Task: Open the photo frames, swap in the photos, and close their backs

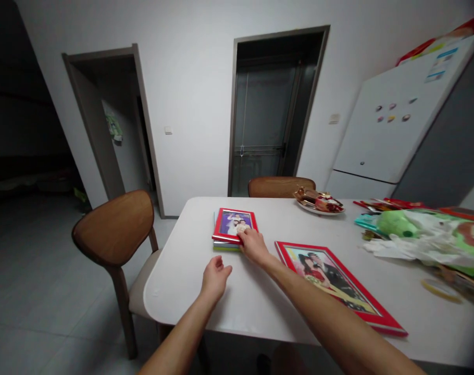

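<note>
A small red picture frame (228,220) lies on top of a stack with blue and green edges (226,247) near the table's left end. My right hand (253,246) grips its right side, fingertips over the photo and the rest of the grip partly hidden. Just in front of the stack, my left hand (215,276) hovers above the table with loosely curled fingers, thumb apart, holding nothing. A large red picture frame (362,296) with a photo of a couple lies to the right, partly under my right forearm.
On the white table (174,284) are a plate (321,209) of small items at the back, plastic bags (416,239) and a tape roll (441,290) at right. Wooden chairs stand left (117,229) and behind (279,186).
</note>
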`<state>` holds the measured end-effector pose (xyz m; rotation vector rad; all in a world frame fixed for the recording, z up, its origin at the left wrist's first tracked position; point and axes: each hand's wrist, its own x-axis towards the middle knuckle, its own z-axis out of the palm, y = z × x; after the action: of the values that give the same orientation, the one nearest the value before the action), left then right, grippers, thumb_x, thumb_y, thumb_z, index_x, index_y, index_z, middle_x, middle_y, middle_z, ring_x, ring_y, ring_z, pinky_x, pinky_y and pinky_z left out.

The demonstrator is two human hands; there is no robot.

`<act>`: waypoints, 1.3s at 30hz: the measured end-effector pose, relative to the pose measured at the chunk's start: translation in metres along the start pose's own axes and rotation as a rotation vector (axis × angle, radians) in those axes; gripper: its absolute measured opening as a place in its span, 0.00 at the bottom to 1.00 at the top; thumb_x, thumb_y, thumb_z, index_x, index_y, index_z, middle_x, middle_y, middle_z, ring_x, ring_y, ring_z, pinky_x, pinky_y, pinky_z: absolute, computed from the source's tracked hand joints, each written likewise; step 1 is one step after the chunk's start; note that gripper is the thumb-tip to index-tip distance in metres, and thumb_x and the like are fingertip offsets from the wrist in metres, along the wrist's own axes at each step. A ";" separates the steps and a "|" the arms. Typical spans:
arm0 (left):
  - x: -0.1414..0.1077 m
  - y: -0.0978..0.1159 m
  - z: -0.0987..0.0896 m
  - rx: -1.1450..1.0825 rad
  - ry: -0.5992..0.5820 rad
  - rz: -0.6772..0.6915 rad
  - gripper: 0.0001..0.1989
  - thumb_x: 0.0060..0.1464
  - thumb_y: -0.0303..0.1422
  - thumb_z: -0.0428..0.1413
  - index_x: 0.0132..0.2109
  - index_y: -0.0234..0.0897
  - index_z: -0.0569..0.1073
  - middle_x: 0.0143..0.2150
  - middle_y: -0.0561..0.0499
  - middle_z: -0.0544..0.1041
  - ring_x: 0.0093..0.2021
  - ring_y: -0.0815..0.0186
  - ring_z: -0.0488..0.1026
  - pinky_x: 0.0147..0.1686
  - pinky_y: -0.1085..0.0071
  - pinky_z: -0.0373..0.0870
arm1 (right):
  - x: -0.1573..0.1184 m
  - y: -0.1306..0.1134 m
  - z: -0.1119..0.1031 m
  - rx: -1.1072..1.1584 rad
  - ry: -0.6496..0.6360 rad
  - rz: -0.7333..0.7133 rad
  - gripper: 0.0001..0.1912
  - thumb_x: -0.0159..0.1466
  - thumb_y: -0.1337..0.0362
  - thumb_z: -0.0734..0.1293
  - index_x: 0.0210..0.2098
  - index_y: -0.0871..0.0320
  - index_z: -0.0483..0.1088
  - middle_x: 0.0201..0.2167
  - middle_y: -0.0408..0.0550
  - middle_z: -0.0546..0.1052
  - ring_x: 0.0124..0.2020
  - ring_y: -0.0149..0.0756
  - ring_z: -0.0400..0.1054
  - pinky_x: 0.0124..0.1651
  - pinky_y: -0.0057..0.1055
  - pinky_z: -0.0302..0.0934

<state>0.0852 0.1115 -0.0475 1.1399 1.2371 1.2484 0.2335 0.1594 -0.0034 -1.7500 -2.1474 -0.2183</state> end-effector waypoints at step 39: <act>-0.140 -0.006 0.004 1.178 -0.529 0.729 0.18 0.55 0.26 0.44 0.53 0.32 0.61 0.56 0.42 0.61 0.57 0.59 0.55 0.53 0.64 0.58 | -0.128 -0.005 -0.017 0.278 -0.160 0.263 0.23 0.49 0.66 0.60 0.45 0.63 0.65 0.36 0.54 0.71 0.37 0.38 0.65 0.39 0.30 0.58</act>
<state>0.0969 -0.0286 -0.0498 2.7418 1.1369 0.4783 0.2534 0.0357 -0.0343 -1.9073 -1.9115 0.2828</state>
